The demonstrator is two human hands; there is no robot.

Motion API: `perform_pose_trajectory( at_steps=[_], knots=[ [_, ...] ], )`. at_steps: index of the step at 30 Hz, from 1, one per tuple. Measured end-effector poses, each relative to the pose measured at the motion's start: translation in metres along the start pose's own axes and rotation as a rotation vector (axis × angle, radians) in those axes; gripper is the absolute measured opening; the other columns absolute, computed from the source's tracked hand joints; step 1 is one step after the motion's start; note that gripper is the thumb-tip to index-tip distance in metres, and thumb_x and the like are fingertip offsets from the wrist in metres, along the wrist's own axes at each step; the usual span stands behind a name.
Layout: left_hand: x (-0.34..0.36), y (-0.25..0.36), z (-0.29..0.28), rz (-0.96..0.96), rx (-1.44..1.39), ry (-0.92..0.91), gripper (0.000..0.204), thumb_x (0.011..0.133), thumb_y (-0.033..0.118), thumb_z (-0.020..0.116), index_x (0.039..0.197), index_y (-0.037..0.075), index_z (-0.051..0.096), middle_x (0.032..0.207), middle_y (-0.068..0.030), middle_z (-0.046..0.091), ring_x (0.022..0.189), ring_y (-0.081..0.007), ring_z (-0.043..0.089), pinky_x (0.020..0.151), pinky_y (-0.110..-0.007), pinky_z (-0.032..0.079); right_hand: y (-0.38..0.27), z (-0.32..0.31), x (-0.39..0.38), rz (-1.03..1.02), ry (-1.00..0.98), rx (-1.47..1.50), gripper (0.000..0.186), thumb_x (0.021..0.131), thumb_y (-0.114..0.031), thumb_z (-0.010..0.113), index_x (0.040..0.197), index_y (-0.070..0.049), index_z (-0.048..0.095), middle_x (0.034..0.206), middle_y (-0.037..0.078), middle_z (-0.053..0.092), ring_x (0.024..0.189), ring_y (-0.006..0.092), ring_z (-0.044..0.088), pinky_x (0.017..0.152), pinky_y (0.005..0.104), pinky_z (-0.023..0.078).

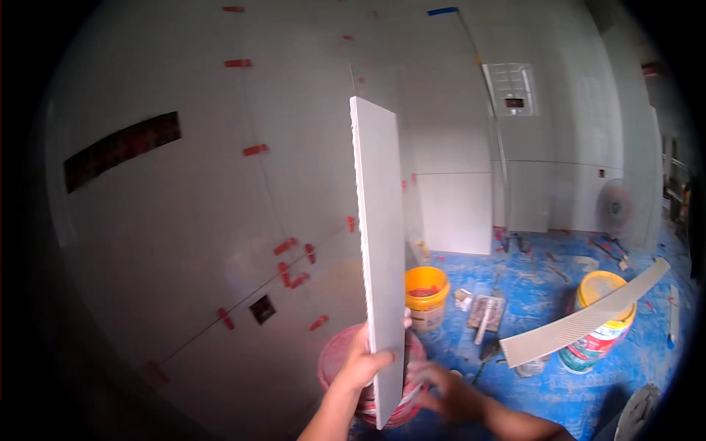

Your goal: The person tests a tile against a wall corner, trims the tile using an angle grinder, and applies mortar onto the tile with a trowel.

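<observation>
A long, narrow strip of pale tile [382, 242] stands nearly upright in front of me, with a rough, chipped left edge. My left hand [368, 360] grips it near its lower end, thumb on the face and fingers round behind. Close to the strip's lower right side is my right hand [441, 389], smeared by motion, so its fingers are unclear. Below both hands sits a round red bucket [334, 360], partly hidden by the strip and my left hand.
Red clips [284, 274] dot the tiled wall [169, 242] on the left. A yellow bucket [426, 283] stands beyond the strip. Another ribbed tile strip [588, 323] lies across a lidded bucket [599, 287] at right. A trowel [485, 316] rests on the blue floor covering [533, 294].
</observation>
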State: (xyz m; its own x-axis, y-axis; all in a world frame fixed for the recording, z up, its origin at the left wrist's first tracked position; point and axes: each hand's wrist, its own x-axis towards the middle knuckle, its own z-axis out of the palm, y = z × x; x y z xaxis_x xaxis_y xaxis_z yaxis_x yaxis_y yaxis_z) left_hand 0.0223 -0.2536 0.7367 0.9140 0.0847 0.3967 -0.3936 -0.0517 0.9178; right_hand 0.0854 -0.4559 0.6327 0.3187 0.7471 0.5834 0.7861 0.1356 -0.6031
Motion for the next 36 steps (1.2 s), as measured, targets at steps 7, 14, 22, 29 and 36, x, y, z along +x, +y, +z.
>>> perform_pose_trajectory(
  at_steps=[7,14,22,29,36],
  knots=[
    [-0.162,0.043,-0.101,0.039,-0.238,-0.1,0.08,0.067,0.008,0.063,0.143,-0.006,0.041,0.136,-0.021,0.057,0.13,-0.0298,0.053,0.112,-0.04,0.035,-0.148,0.062,0.133,0.231,0.116,0.605,0.052,0.097,-0.015,0.06,0.139,0.004,0.039,0.129,0.014,0.058,0.115,0.0221,0.059,0.101,0.0359,0.045],
    [-0.382,0.021,-0.241,-0.086,0.004,0.043,0.048,0.077,0.004,0.075,0.123,-0.001,0.061,0.114,-0.0062,0.066,0.104,-0.0153,0.058,0.092,-0.033,0.046,-0.245,0.288,0.151,0.127,0.187,1.079,0.048,0.098,-0.031,0.062,0.131,0.002,0.052,0.121,0.01,0.063,0.107,0.0184,0.06,0.097,0.0327,0.046],
    [-0.557,0.087,-0.285,-0.036,0.553,1.171,0.042,0.089,0.011,0.074,0.128,0.003,0.06,0.123,-0.0095,0.062,0.114,-0.0196,0.058,0.098,-0.035,0.046,-0.323,0.491,0.17,0.19,-0.001,0.833,0.023,0.098,-0.023,0.062,0.107,-0.002,0.062,0.095,0.0,0.063,0.087,0.0083,0.057,0.078,0.0271,0.048],
    [-0.539,0.175,-0.311,0.337,1.343,1.26,0.053,0.091,0.015,0.071,0.133,-0.01,0.05,0.133,-0.0232,0.057,0.124,-0.0271,0.055,0.102,-0.038,0.045,-0.292,0.574,0.186,0.096,-0.17,0.745,0.031,0.094,-0.029,0.068,0.093,0.001,0.061,0.072,0.002,0.054,0.07,0.008,0.045,0.062,0.0294,0.04],
    [-0.475,0.16,-0.332,0.091,1.582,1.501,0.088,0.075,0.038,0.087,0.136,-0.009,0.046,0.138,-0.0231,0.053,0.128,-0.0279,0.05,0.107,-0.036,0.039,-0.27,0.592,0.188,0.168,-0.331,0.856,0.03,0.097,-0.026,0.064,0.111,0.0,0.065,0.082,0.002,0.065,0.077,0.0072,0.053,0.068,0.0274,0.046]
  ],
)
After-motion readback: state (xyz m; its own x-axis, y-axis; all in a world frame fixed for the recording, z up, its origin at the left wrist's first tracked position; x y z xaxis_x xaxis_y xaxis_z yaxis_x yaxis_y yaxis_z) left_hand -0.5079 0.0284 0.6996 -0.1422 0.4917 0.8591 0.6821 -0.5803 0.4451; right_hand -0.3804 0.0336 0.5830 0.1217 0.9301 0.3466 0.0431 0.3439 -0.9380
